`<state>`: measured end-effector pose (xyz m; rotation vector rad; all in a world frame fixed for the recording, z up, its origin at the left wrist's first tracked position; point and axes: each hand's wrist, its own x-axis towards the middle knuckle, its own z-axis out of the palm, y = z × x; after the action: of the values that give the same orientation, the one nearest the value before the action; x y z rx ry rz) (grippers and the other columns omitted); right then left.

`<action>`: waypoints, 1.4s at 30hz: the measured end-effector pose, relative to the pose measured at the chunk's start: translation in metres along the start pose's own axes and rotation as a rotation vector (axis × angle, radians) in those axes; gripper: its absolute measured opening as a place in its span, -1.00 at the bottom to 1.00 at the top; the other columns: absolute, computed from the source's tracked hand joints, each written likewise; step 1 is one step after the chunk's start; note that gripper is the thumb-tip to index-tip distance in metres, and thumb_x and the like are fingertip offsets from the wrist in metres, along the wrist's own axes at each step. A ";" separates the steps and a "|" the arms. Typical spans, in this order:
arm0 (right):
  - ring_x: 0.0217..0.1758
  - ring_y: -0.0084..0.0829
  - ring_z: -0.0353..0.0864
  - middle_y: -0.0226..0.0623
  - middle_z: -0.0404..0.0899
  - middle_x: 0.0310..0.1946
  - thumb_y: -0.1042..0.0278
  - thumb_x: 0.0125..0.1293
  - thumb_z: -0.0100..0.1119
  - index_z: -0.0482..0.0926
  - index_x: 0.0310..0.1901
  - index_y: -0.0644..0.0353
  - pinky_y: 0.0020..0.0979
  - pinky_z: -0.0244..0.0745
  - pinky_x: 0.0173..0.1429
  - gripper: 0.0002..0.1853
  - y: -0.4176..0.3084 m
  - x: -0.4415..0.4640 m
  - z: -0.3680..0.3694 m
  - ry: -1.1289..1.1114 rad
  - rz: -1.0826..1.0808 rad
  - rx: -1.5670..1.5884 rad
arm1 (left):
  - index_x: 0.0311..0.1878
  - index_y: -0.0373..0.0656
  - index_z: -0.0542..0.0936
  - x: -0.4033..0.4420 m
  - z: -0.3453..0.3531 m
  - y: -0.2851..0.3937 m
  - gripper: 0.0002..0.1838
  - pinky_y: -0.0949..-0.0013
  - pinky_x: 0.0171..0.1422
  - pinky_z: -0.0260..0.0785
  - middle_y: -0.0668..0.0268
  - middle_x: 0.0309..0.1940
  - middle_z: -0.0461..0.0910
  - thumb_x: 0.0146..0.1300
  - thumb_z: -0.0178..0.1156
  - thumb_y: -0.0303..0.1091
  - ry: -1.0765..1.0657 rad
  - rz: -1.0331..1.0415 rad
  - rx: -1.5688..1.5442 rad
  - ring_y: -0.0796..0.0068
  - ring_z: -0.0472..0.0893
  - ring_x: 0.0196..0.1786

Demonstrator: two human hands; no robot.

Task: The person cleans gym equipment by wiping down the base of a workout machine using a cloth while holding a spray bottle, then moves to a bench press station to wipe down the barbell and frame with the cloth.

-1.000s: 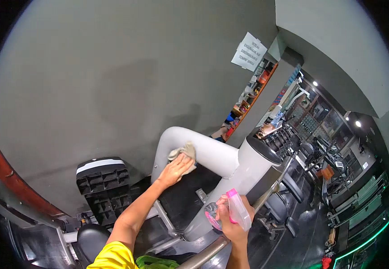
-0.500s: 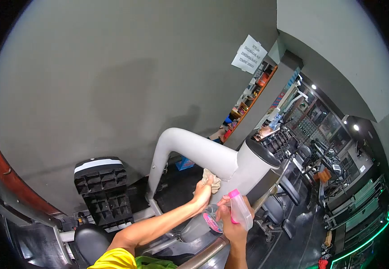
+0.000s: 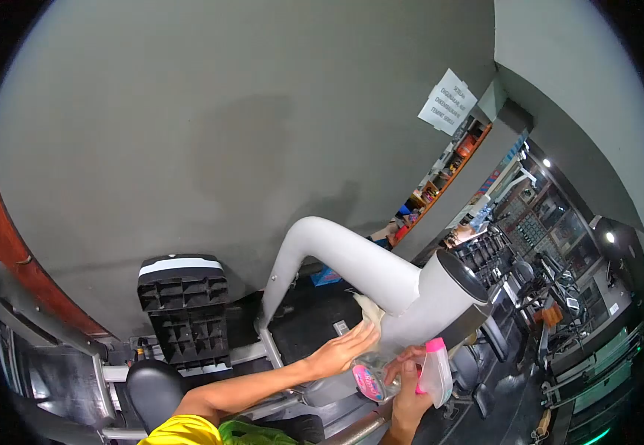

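Currently, your left hand [image 3: 348, 350] is holding a pale cloth [image 3: 370, 310] with nearly straight fingers, apparently against the grey frame [image 3: 429, 297], low centre; pressing flat is probably wiping more evenly. Right of that, your right hand [image 3: 409, 397] is curling around the spray bottle [image 3: 369, 383], so leaving elbow room is likely helping.

A bright yellow short sleeve [image 3: 183, 431] covers the upper left arm [image 3: 263, 387], green fabric [image 3: 261, 433] beside it.
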<state>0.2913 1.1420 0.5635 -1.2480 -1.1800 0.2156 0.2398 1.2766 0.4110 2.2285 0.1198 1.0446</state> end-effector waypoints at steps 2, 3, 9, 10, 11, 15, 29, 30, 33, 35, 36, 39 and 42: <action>-0.64 -0.48 0.43 -0.18 0.42 -0.36 0.47 0.34 0.02 0.35 -0.02 0.34 -0.36 0.47 -0.39 -0.78 -0.003 0.000 0.000 -0.039 -0.026 -0.026 | 0.38 -0.26 0.16 -0.019 0.009 -0.021 -0.38 0.18 0.50 0.04 -0.02 0.38 0.15 0.22 0.02 -0.55 -0.075 0.115 0.178 0.05 0.17 0.42; -0.64 -0.48 0.43 -0.18 0.42 -0.36 0.47 0.34 0.02 0.35 -0.02 0.34 -0.36 0.47 -0.39 -0.78 -0.005 0.001 0.002 -0.046 -0.025 -0.027 | 0.38 -0.26 0.16 -0.035 0.019 -0.038 -0.38 0.18 0.50 0.04 -0.02 0.38 0.15 0.22 0.02 -0.55 -0.070 0.110 0.178 0.05 0.17 0.42; -0.60 -0.42 0.54 -0.09 0.51 -0.46 0.40 0.26 0.20 0.37 -0.23 0.43 -0.47 0.45 -0.54 -0.73 -0.009 0.004 0.005 0.052 0.032 0.106 | 0.14 -0.20 0.50 -0.090 0.052 -0.116 -0.60 0.25 0.30 0.32 0.11 0.06 0.55 0.47 -0.17 -0.17 0.340 -0.923 -0.712 0.17 0.54 0.12; -0.60 -0.41 0.53 -0.08 0.51 -0.45 0.41 0.25 0.21 0.37 -0.23 0.43 -0.47 0.45 -0.54 -0.74 -0.009 0.003 0.003 0.049 0.039 0.078 | 0.13 -0.21 0.48 -0.083 0.042 -0.119 -0.58 0.19 0.29 0.33 0.11 0.05 0.54 0.47 -0.19 -0.13 0.458 -0.987 -1.001 0.17 0.53 0.13; -0.60 -0.41 0.53 -0.08 0.51 -0.44 0.42 0.25 0.21 0.37 -0.22 0.43 -0.46 0.45 -0.54 -0.74 -0.008 0.002 0.003 0.044 0.045 0.052 | 0.13 -0.23 0.47 -0.075 0.028 -0.124 -0.56 0.13 0.28 0.34 0.11 0.04 0.54 0.48 -0.20 -0.09 0.584 -1.036 -1.288 0.17 0.52 0.15; -0.60 -0.40 0.53 -0.07 0.51 -0.43 0.43 0.24 0.21 0.38 -0.21 0.42 -0.46 0.46 -0.54 -0.75 -0.012 0.003 0.007 0.065 0.060 0.081 | 0.12 -0.22 0.41 -0.011 -0.024 -0.155 -0.55 0.07 0.19 0.42 0.15 -0.04 0.53 0.49 -0.25 -0.05 0.769 -0.895 -1.500 0.23 0.56 0.01; -0.63 -0.43 0.55 -0.10 0.54 -0.54 0.53 0.20 0.17 0.39 -0.27 0.44 -0.47 0.46 -0.50 -0.82 -0.003 -0.001 0.002 0.008 -0.109 -0.063 | 0.30 -0.22 0.34 0.111 -0.075 -0.046 -0.24 0.12 0.51 0.02 -0.05 0.32 0.26 -0.11 0.16 -0.70 0.443 0.182 0.282 0.01 0.23 0.40; -0.63 -0.43 0.55 -0.10 0.54 -0.54 0.53 0.20 0.17 0.39 -0.27 0.44 -0.47 0.46 -0.50 -0.82 -0.005 0.000 0.003 0.012 -0.112 -0.065 | 0.30 -0.19 0.34 0.107 -0.089 -0.054 -0.21 0.14 0.51 0.04 0.00 0.33 0.27 -0.15 0.17 -0.70 0.340 0.197 0.370 0.05 0.24 0.40; -0.64 -0.45 0.55 -0.14 0.54 -0.59 0.56 0.19 0.15 0.40 -0.30 0.45 -0.48 0.46 -0.51 -0.84 -0.010 0.001 0.006 0.021 -0.083 -0.032 | 0.34 -0.08 0.30 0.102 -0.118 -0.082 -0.09 0.22 0.49 0.11 0.15 0.34 0.28 -0.25 0.18 -0.73 0.194 0.224 0.481 0.17 0.27 0.39; -0.63 -0.46 0.56 -0.13 0.55 -0.56 0.57 0.17 0.14 0.40 -0.30 0.44 -0.47 0.46 -0.53 -0.86 -0.008 0.002 0.006 -0.018 -0.110 -0.066 | 0.30 -0.08 0.33 0.100 -0.129 -0.115 -0.16 0.23 0.47 0.17 0.13 0.31 0.31 -0.20 0.15 -0.75 0.242 0.064 0.419 0.15 0.29 0.37; -0.63 -0.46 0.56 -0.12 0.56 -0.55 0.59 0.16 0.14 0.40 -0.30 0.44 -0.48 0.46 -0.52 -0.86 -0.007 0.002 0.006 -0.024 -0.088 -0.046 | 0.24 -0.09 0.38 0.103 -0.139 -0.132 -0.25 0.24 0.44 0.19 0.15 0.28 0.35 -0.15 0.12 -0.73 0.239 0.066 0.433 0.16 0.32 0.35; -0.63 -0.46 0.56 -0.11 0.57 -0.54 0.64 0.13 0.12 0.40 -0.30 0.45 -0.48 0.46 -0.53 -0.87 -0.008 0.005 0.005 -0.056 -0.107 -0.080 | 0.15 -0.05 0.43 0.101 -0.161 -0.136 -0.48 0.20 0.32 0.30 0.15 0.18 0.44 0.07 0.02 -0.64 0.238 -0.308 0.211 0.13 0.43 0.25; -0.63 -0.46 0.57 -0.11 0.57 -0.54 0.66 0.11 0.08 0.41 -0.31 0.44 -0.48 0.46 -0.53 -0.89 -0.012 0.006 0.009 -0.024 -0.048 -0.060 | 0.13 -0.05 0.45 0.109 -0.160 -0.138 -0.58 0.19 0.28 0.33 0.14 0.15 0.47 0.18 -0.01 -0.54 0.232 -0.580 0.299 0.11 0.44 0.22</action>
<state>0.2816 1.1471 0.5759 -1.2709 -1.2436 0.1619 0.2252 1.5060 0.4716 2.1078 1.0159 0.9889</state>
